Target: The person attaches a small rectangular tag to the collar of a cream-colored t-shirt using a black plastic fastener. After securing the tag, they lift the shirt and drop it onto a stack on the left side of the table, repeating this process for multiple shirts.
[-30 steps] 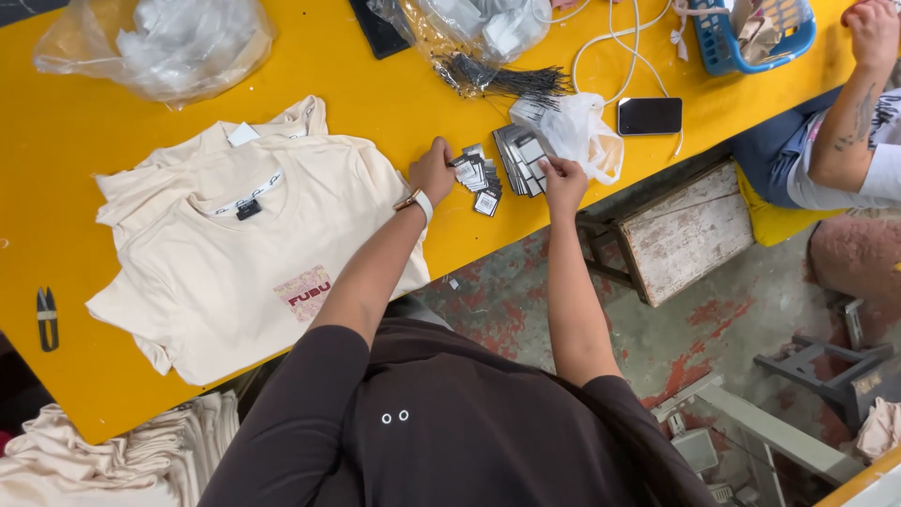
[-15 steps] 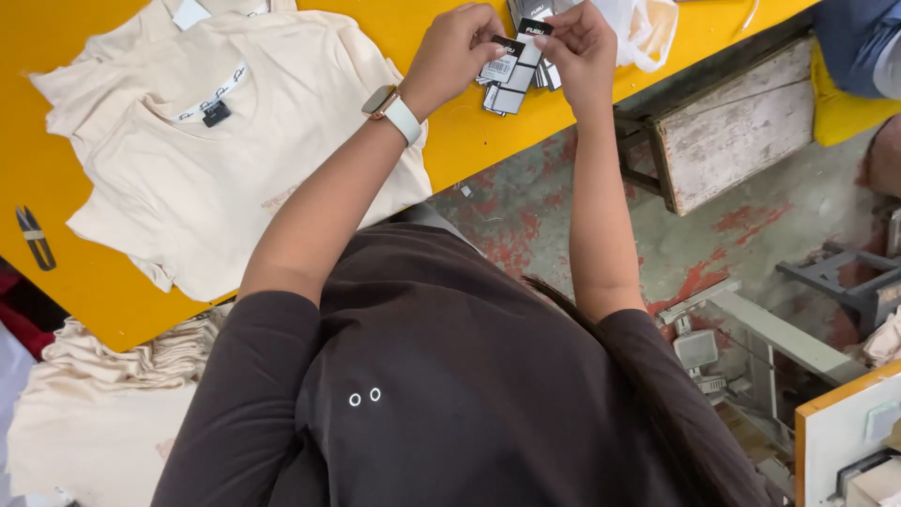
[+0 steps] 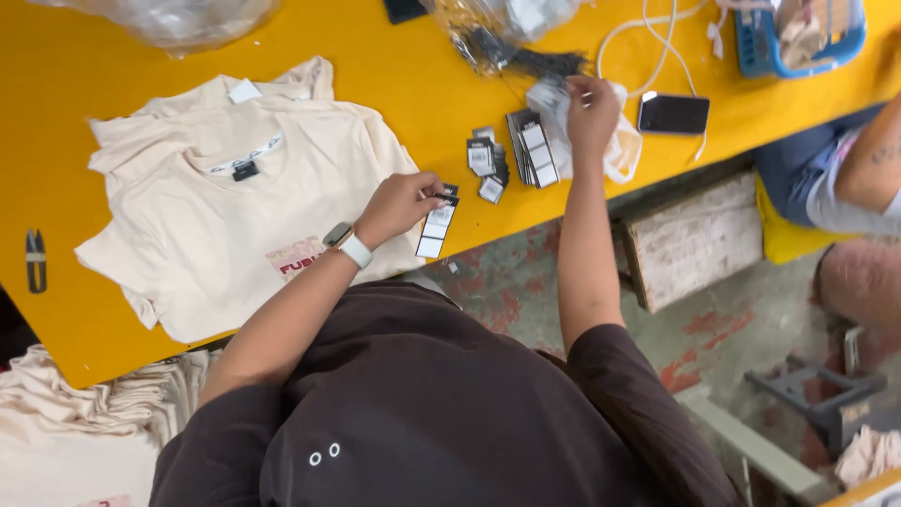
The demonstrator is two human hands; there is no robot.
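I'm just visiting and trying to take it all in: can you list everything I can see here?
table: one, yellow, across the top
T-shirts: a small stack, cream, on the table at left
hang tags: several, black and white, loose and stacked at table centre
snips: one, black, far left of the table
phone: one, black, on the table at right
cable: one, white, above the phone
basket: one, blue, top right corner
plastic bags: several, clear, along the table's far edge
folded garments: a pile, cream, bottom left
wooden box: one, pale, under the table
another person: one, seated at right
left hand: grip on one tag
right hand: reaching into a small clear bag
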